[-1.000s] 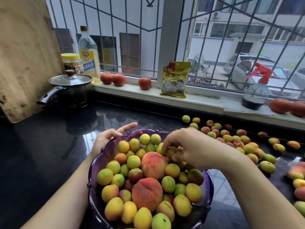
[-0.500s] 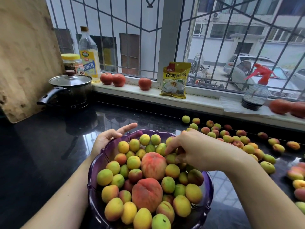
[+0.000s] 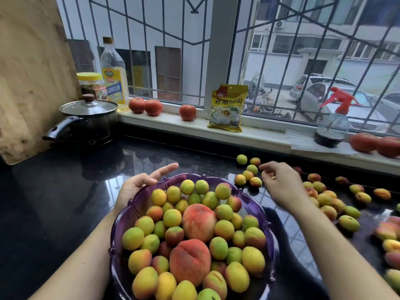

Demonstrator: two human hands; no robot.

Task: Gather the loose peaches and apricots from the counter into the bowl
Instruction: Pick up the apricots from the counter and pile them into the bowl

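The black counter runs under a barred window, and on it, nearest the camera, stands the purple bowl, heaped with apricots and two peaches. The left hand rests against the bowl's far-left rim, index finger stretched out and the other fingers relaxed, holding nothing. The loose fruit lies scattered to the right of the bowl and a little beyond it, in a band reaching to the right edge of view. The right hand hangs over the near end of that band, clear of the bowl, with fingers loosely bent downward; it looks empty, though blur makes that uncertain. The closest cluster sits just left of its fingertips, between hand and bowl rim, so the right hand is plainly the nearer one and need only drop and close. A second ago that hand was over the bowl's back rim, fingers curled among the fruit there; it has since swung out rightward to the counter, while the left hand and bowl have stayed put.
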